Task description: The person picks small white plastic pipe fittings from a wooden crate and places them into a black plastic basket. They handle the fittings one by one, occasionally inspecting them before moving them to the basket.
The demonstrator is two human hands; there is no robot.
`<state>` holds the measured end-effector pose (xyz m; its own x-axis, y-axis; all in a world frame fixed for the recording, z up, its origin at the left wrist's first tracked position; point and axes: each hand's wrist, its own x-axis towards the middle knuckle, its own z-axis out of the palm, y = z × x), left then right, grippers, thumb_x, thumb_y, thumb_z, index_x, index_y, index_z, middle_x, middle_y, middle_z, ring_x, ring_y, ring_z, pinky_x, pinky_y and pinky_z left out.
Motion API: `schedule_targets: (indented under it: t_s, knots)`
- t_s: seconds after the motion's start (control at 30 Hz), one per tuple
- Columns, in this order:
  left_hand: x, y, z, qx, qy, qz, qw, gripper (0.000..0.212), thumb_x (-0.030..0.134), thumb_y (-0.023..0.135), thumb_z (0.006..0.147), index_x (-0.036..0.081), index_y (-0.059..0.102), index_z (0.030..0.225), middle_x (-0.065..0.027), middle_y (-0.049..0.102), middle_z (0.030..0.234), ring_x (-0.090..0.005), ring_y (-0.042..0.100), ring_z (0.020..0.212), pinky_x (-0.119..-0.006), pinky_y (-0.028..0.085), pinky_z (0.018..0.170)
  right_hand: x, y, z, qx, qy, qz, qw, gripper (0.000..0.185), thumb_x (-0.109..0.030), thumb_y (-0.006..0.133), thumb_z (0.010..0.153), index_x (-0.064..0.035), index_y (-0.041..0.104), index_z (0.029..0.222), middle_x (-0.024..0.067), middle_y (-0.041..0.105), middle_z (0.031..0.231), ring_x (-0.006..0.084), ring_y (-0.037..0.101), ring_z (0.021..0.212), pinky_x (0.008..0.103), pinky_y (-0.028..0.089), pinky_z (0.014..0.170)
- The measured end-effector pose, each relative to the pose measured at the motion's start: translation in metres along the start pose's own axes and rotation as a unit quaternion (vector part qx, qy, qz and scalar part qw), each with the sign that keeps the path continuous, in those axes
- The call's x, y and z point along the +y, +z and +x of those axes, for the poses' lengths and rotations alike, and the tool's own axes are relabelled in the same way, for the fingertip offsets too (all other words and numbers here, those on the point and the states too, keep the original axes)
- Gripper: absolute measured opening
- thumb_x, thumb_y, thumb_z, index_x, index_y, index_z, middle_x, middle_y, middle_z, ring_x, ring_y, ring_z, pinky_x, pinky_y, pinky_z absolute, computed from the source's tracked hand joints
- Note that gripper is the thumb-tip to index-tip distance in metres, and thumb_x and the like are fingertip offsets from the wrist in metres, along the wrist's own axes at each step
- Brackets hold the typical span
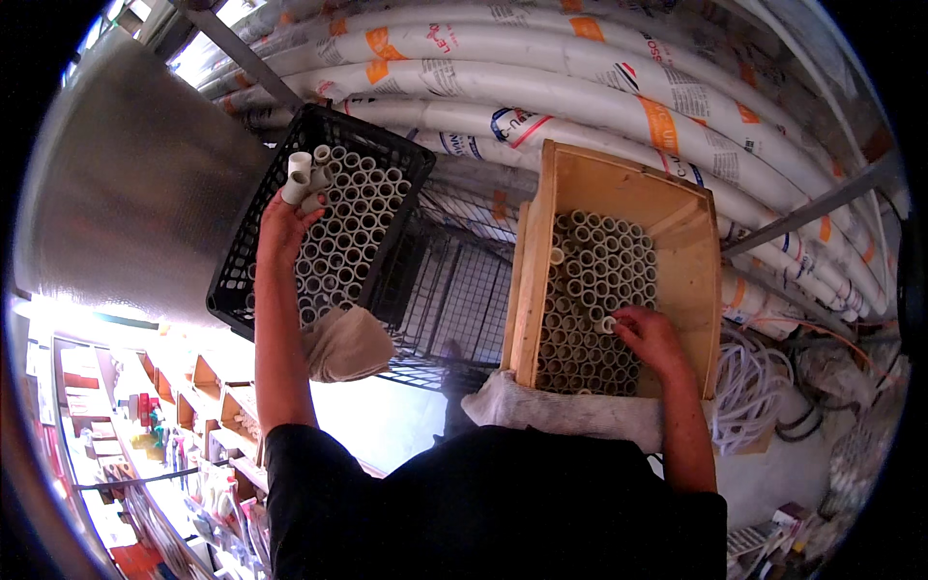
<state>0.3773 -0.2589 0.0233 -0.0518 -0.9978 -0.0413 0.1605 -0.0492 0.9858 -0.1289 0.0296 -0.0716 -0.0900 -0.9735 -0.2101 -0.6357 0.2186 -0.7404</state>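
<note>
Several short white plastic pipe fittings (295,186) are gripped in my left hand (284,226), over the left side of a black plastic crate (418,154). Rows of upright round fittings (353,225) stand packed in that crate. At the right, my right hand (649,337) has its thumb and fingertips on one white fitting (607,325) inside a wooden box (681,268). Around it, more fittings (612,264) stand on end in close rows, their round openings facing up. Part of the crate's contents is hidden by my left forearm.
A beige cloth (349,344) hangs at the crate's near corner; a pale towel (573,413) covers the box's near edge. Between the containers lies a wire basket (464,283). Wrapped white pipes (464,80) run behind, with a metal bar (812,210) crossing them at right. Coiled clear hose (750,384) lies right.
</note>
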Motion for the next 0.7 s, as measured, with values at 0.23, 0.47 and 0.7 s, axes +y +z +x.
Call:
schedule_targets:
  t_s: [0.23, 0.47, 0.7]
  knots:
    - [-0.005, 0.117, -0.08, -0.186, -0.017, -0.178, 0.966, 0.03, 0.016, 0.049, 0.094, -0.001, 0.051, 0.118, -0.0165, 0.06, 0.11, -0.0255, 0.066, 0.09, -0.034, 0.06, 0.066, -0.046, -0.016, -0.001, 0.088, -0.047, 0.132, 0.986, 0.03, -0.015, 0.064, 0.085, -0.0062, 0.058, 0.114, 0.0104, 0.066, 0.096, 0.0184, 0.064, 0.084, 0.031, 0.051, 0.073]
    - [-0.032, 0.224, -0.167, -0.338, -0.143, -0.182, 0.912, 0.026, 0.01, 0.056, 0.088, 0.004, 0.056, 0.113, -0.0167, 0.062, 0.108, -0.026, 0.066, 0.09, -0.035, 0.058, 0.07, -0.139, -0.031, -0.026, 0.092, -0.179, 0.259, 0.945, 0.037, -0.01, 0.065, 0.083, -0.0026, 0.057, 0.119, 0.0073, 0.063, 0.095, 0.0122, 0.06, 0.085, 0.0257, 0.048, 0.073]
    - [-0.048, 0.271, -0.201, -0.393, -0.207, -0.27, 0.854, 0.031, 0.015, 0.059, 0.088, 0.003, 0.05, 0.115, -0.0167, 0.059, 0.108, -0.0284, 0.065, 0.086, -0.04, 0.059, 0.068, -0.124, -0.032, -0.051, 0.171, -0.201, 0.169, 0.95, 0.033, -0.012, 0.065, 0.085, -0.0034, 0.059, 0.116, 0.0088, 0.059, 0.092, 0.0149, 0.06, 0.078, 0.0267, 0.049, 0.069]
